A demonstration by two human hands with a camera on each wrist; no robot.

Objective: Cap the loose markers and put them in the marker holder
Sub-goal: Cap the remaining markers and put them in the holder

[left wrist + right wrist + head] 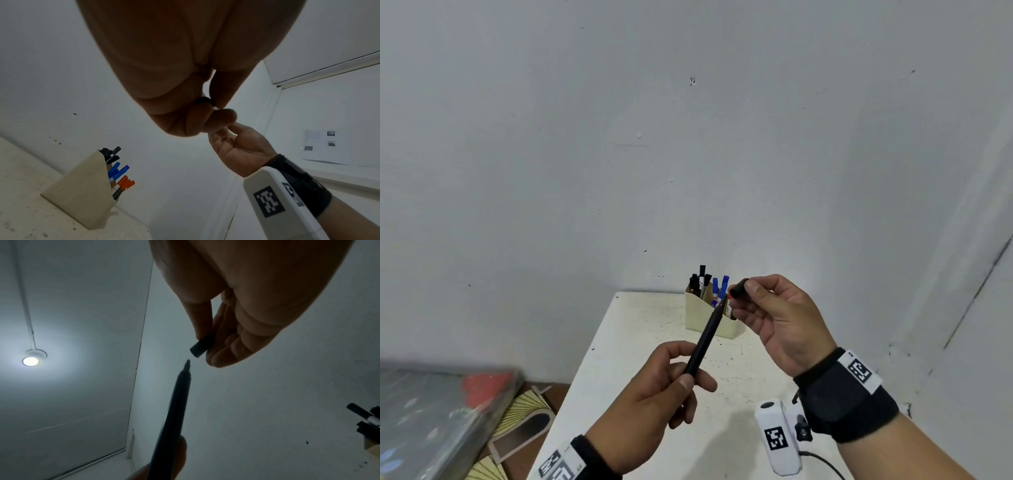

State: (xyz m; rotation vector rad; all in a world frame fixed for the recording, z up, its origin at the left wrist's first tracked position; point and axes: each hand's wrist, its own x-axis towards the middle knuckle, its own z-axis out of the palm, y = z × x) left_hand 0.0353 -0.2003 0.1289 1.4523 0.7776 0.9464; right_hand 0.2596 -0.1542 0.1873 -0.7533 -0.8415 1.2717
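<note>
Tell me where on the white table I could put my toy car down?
The bare stretch of the table between its left edge and the marker holder looks free. So does the patch in front of the holder, though the hands work above it. It is crowded near the right front, where the white device and its cable lie.

Your hands' room, obstacles:
- Holder point(710, 317): far table point(640, 342) edge, close to wall point(688, 154); approach from your side or above only.
- Holder mouth: crowded with black, blue, orange markers point(702, 279); spare room there hard to judge.
- Marker point(703, 339) tip to cap point(738, 288): small open gap, nothing between.
- Near table: white tagged device point(779, 438) and cable under your right wrist.
</note>
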